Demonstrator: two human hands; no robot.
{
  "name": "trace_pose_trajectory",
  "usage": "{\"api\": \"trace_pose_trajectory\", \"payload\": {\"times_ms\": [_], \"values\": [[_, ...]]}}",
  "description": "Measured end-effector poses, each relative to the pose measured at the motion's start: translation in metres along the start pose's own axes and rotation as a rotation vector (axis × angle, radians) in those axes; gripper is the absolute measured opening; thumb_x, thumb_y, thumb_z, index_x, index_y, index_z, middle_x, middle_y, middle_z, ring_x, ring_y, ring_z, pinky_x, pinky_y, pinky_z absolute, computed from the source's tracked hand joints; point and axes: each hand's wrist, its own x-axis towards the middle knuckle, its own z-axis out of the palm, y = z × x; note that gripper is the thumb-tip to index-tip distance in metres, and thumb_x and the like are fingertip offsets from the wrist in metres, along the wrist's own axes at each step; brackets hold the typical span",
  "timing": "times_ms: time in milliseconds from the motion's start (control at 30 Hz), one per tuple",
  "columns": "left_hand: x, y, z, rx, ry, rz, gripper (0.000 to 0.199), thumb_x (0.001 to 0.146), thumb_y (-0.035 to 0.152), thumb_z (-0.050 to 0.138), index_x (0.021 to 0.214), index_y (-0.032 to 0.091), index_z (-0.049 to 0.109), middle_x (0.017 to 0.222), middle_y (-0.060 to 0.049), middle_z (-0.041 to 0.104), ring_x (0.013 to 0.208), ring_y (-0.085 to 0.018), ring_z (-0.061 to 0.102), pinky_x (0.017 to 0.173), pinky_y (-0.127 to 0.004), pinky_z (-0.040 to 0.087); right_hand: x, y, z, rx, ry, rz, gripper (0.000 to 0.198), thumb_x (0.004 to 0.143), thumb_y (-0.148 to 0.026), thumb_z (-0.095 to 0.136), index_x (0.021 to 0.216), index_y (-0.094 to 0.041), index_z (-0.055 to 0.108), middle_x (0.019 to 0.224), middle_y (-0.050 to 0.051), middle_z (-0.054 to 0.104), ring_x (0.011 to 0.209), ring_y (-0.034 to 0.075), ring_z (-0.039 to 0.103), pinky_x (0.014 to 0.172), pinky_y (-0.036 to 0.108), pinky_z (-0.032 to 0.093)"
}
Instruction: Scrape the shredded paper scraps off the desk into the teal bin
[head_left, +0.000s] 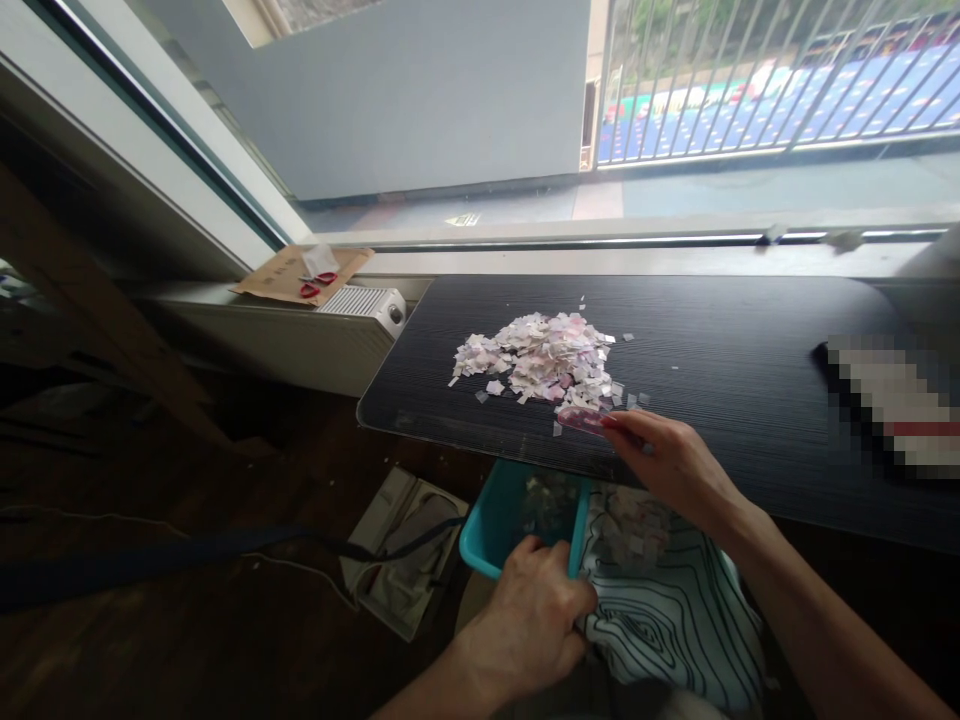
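Note:
My left hand [541,605] is closed on the near rim of a turquoise plastic bin [480,545], just below the table's front edge. Some small scraps lie inside it. My right hand [675,462] pinches a flat, translucent pink piece [581,420], whose exact kind I cannot make out. Its tip is at the near edge of a heap of small white and pinkish paper scraps [551,355] on the black table [720,330]. A few loose scraps lie around the heap.
White fabric with dark wavy lines [667,610] lies beside the bin, with more scraps on it. Red-handled scissors [319,285] rest on a brown envelope [270,275] by the window. An open box [397,560] stands on the floor. A pixelated object [892,400] is at the table's right.

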Motion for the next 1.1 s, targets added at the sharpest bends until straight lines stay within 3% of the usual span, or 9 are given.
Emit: {"api": "trace_pose_trajectory", "payload": {"times_ms": [233, 367, 500, 633, 700, 900, 1100], "values": [[0.001, 0.0, -0.003, 0.022, -0.014, -0.014, 0.012, 0.077, 0.032, 0.066, 0.08, 0.021, 0.064, 0.084, -0.004, 0.055, 0.083, -0.023, 0.054, 0.078, -0.036, 0.04, -0.009, -0.01, 0.003, 0.098, -0.19, -0.057, 0.024, 0.091, -0.029, 0.046, 0.091, -0.02, 0.068, 0.08, 0.003, 0.069, 0.067, 0.014, 0.061, 0.062, 0.024, 0.046], [0.002, 0.0, -0.004, 0.047, -0.017, -0.009, 0.012, 0.077, 0.032, 0.065, 0.081, 0.021, 0.064, 0.084, -0.005, 0.055, 0.084, -0.023, 0.054, 0.079, -0.036, 0.04, -0.018, -0.013, 0.002, 0.093, -0.113, -0.004, 0.023, 0.09, -0.03, 0.047, 0.091, -0.02, 0.067, 0.08, 0.003, 0.068, 0.067, 0.014, 0.06, 0.063, 0.024, 0.046], [0.002, -0.001, -0.004, 0.052, 0.001, 0.001, 0.013, 0.076, 0.034, 0.066, 0.079, 0.021, 0.063, 0.083, -0.004, 0.055, 0.082, -0.023, 0.054, 0.076, -0.035, 0.04, -0.02, -0.015, 0.002, 0.119, -0.178, -0.019, 0.023, 0.091, -0.029, 0.046, 0.09, -0.02, 0.067, 0.079, 0.003, 0.068, 0.065, 0.013, 0.06, 0.061, 0.023, 0.046], [0.001, -0.001, -0.001, 0.038, 0.03, 0.001, 0.01, 0.075, 0.03, 0.066, 0.077, 0.021, 0.062, 0.082, -0.003, 0.054, 0.081, -0.021, 0.053, 0.077, -0.034, 0.039, -0.005, -0.005, 0.003, 0.036, 0.038, 0.015, 0.023, 0.089, -0.03, 0.048, 0.095, -0.019, 0.067, 0.084, 0.005, 0.068, 0.068, 0.015, 0.062, 0.065, 0.025, 0.046], [0.0, -0.001, 0.0, 0.028, 0.04, 0.003, 0.009, 0.075, 0.028, 0.065, 0.076, 0.021, 0.061, 0.081, -0.003, 0.054, 0.081, -0.021, 0.053, 0.078, -0.034, 0.038, 0.003, 0.003, 0.004, -0.006, 0.068, 0.015, 0.023, 0.088, -0.029, 0.049, 0.095, -0.019, 0.068, 0.086, 0.005, 0.069, 0.07, 0.016, 0.062, 0.066, 0.026, 0.046], [-0.001, -0.002, 0.003, 0.028, 0.054, -0.008, 0.008, 0.076, 0.029, 0.064, 0.076, 0.021, 0.062, 0.08, -0.003, 0.054, 0.081, -0.021, 0.052, 0.078, -0.033, 0.037, 0.011, 0.006, 0.007, -0.058, 0.106, 0.021, 0.024, 0.088, -0.029, 0.048, 0.096, -0.018, 0.068, 0.085, 0.006, 0.069, 0.071, 0.017, 0.061, 0.067, 0.027, 0.045], [0.0, -0.003, 0.004, 0.042, 0.062, 0.004, 0.01, 0.075, 0.031, 0.066, 0.076, 0.021, 0.062, 0.08, -0.003, 0.054, 0.078, -0.021, 0.052, 0.075, -0.032, 0.038, 0.009, -0.001, 0.007, -0.048, 0.019, -0.005, 0.02, 0.087, -0.027, 0.049, 0.088, -0.019, 0.068, 0.076, 0.003, 0.068, 0.063, 0.014, 0.059, 0.061, 0.024, 0.043]]}}
